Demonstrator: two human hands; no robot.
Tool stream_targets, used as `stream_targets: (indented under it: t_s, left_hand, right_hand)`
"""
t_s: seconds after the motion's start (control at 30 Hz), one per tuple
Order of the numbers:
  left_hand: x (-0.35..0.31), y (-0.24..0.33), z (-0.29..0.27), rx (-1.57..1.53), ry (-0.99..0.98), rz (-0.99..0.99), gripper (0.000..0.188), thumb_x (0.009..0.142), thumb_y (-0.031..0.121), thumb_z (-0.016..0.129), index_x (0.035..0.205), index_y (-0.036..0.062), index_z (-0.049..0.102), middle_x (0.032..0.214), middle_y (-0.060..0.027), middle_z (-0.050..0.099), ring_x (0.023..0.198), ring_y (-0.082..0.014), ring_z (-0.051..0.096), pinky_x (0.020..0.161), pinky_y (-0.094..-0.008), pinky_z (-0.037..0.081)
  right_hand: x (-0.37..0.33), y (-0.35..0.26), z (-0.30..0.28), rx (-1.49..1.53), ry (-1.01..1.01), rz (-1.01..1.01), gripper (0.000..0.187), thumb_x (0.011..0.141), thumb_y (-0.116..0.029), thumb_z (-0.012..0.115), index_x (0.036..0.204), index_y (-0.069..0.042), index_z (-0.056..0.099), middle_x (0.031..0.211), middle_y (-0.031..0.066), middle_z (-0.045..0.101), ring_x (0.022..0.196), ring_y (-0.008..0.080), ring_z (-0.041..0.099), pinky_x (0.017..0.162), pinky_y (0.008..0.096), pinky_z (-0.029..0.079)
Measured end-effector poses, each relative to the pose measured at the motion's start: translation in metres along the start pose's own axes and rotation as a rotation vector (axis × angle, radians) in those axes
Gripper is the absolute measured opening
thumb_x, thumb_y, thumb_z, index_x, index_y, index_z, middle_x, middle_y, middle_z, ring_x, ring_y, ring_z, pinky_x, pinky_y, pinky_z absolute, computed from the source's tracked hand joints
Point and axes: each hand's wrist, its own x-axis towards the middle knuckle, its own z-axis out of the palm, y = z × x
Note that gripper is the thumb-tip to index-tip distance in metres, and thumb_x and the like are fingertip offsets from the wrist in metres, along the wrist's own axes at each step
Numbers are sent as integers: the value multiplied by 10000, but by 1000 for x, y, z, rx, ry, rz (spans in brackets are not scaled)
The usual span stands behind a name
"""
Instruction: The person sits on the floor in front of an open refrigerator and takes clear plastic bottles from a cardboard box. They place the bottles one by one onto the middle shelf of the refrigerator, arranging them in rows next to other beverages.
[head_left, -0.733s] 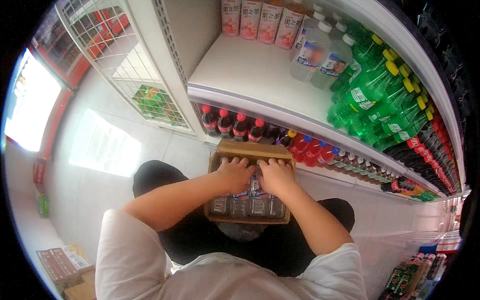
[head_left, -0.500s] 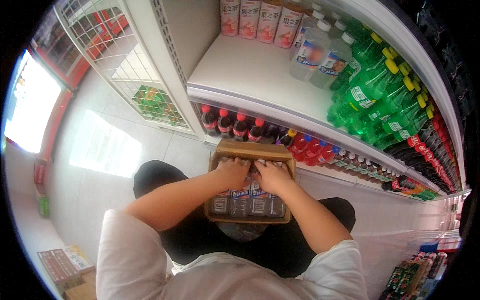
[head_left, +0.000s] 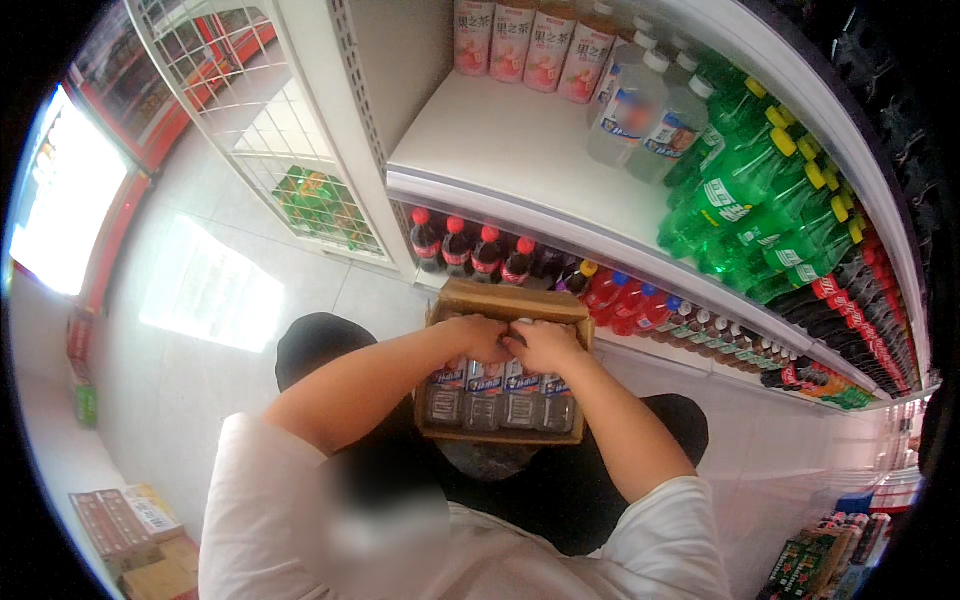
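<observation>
An open cardboard box (head_left: 508, 296) sits between my bent knees in front of the shelf. Inside lies a row of clear plastic bottles (head_left: 483, 405) with blue-and-white labels, their caps at the far end. My left hand (head_left: 482, 338) is closed over the bottle tops at the left and middle. Beside it, my right hand (head_left: 545, 346) curls round a bottle top right of the middle. The hands nearly meet, and the undersides of the fingers are partly hidden in the box.
Above the box, a white shelf (head_left: 510, 140) holds pink cartons (head_left: 547, 50), large clear bottles (head_left: 622, 115) and green bottles (head_left: 730, 205). Dark and red bottles (head_left: 610, 293) stand on the lower level. A wire rack (head_left: 270, 130) stands left; cartons (head_left: 125, 530) lie lower left.
My left hand has turned and moved slightly right, its fingers now bunched toward the right hand. My right hand's fingers have curled inward. The whole view has shifted a little.
</observation>
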Motion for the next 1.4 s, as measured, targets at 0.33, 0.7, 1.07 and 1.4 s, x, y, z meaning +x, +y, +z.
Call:
stream_targets:
  t_s: [0.33,0.7,1.07,1.4]
  left_hand:
    - [-17,16,-12,-25,-47,-71,589,893,560,624,1325,160,621,1147,-161,730,821,-338,750,753,-462,617]
    - [-4,-4,13,-64,-26,40,642,863,544,664,1360,155,547,1055,-208,731,678,-340,731,693,-450,624]
    - [-36,18,-6,-34,-50,-49,698,864,564,655,1421,173,501,1254,-229,647,1120,-384,662,904,-585,531]
    - [-149,58,-12,297,128,116,839,862,559,692,1518,138,382,1323,-303,543,1261,-486,550,822,-620,524]
  right_hand:
    - [-6,-6,-3,62,-120,19,378,1002,-393,516,1180,-87,649,1074,252,696,1029,450,655,877,544,516]
    - [5,-7,4,60,-180,48,379,1010,-419,504,1202,-107,599,1055,262,696,1005,465,657,863,552,510]
    - [-22,-23,-26,100,-265,136,502,969,-436,575,1382,-155,526,1258,205,651,1190,414,606,974,629,440]
    - [-127,-82,-92,-116,-277,-93,788,917,-402,670,1547,-71,332,1447,333,416,1391,482,387,1090,691,287]
